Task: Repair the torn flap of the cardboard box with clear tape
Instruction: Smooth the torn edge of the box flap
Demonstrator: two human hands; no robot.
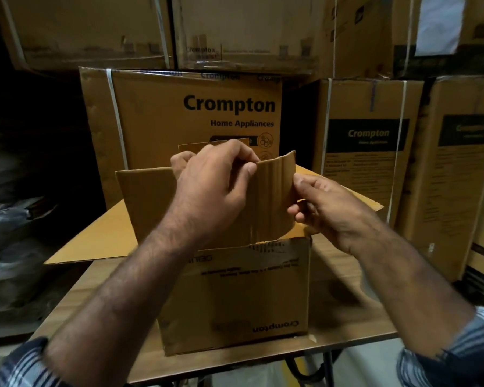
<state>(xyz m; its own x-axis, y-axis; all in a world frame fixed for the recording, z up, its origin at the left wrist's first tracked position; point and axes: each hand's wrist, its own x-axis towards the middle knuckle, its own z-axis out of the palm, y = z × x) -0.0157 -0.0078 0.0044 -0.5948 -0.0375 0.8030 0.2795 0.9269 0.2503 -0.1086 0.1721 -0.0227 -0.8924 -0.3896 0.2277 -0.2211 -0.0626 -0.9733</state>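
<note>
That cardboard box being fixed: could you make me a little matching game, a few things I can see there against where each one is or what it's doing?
Things:
1. left hand
2. right hand
3. torn flap
4. wooden table

States:
A. standing upright, held from both sides
B. under the open box
C. pinching the flap's top edge
D. gripping the flap's right edge

Pairs: 1-C, 2-D, 3-A, 4-B

Big box behind point(179, 121): "Crompton Home Appliances"
Black label on right box point(368, 134): "Crompton"
Open box on table point(235, 297): "Crompton", upside down, near its bottom edge
Top box point(243, 32): "Crompton", blurry
</note>
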